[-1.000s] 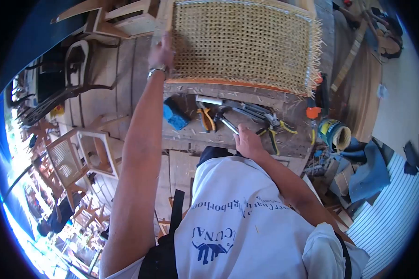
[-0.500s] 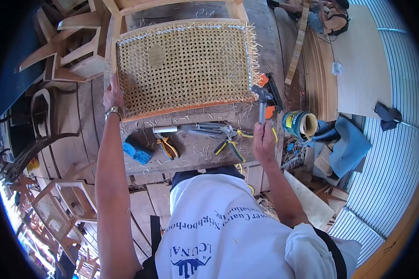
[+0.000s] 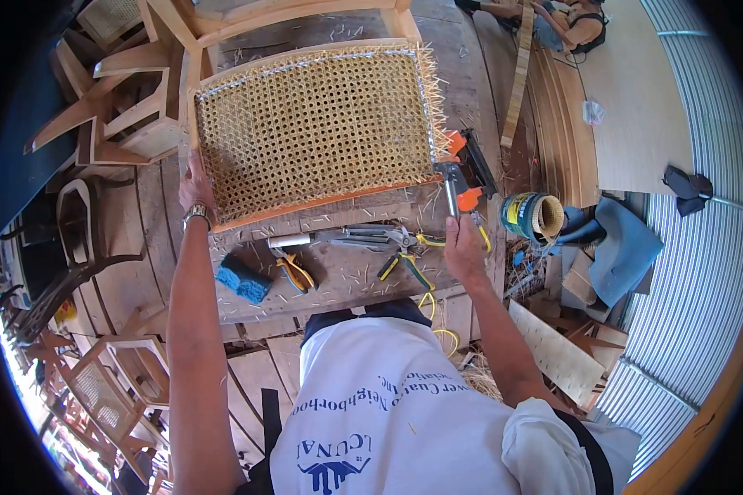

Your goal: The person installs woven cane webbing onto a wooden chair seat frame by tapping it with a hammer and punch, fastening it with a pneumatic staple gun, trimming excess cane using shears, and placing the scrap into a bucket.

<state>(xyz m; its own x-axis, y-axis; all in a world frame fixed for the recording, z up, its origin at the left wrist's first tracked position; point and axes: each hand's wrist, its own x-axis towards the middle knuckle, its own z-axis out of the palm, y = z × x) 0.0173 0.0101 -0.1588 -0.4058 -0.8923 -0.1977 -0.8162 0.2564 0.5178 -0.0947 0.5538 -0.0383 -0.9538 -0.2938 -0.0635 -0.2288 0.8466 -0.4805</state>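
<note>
At eleven o'clock in our view, the woven cane panel [image 3: 314, 132] lies in its wooden frame [image 3: 330, 202] on the workbench [image 3: 347, 282], with loose strand ends [image 3: 432, 91] bristling along its three o'clock edge. Taking the panel as our clock face, we have our left hand [image 3: 196, 186] at eight o'clock, against the frame's side; we cannot tell whether it is closed on the wood. Our right hand [image 3: 464, 250], between four and five o'clock, is wrapped round the handle of the hammer [image 3: 451, 200]. The hammer's head stands near the panel's four o'clock corner, and we cannot tell whether it touches. Just beyond it we see an orange-and-black tool [image 3: 479, 161], and farther out at four o'clock, a can [image 3: 520, 219]. At six o'clock lie orange-handled pliers [image 3: 295, 272], at seven a blue block [image 3: 243, 279], at five yellow-and-green-handled pliers [image 3: 405, 256].
</note>
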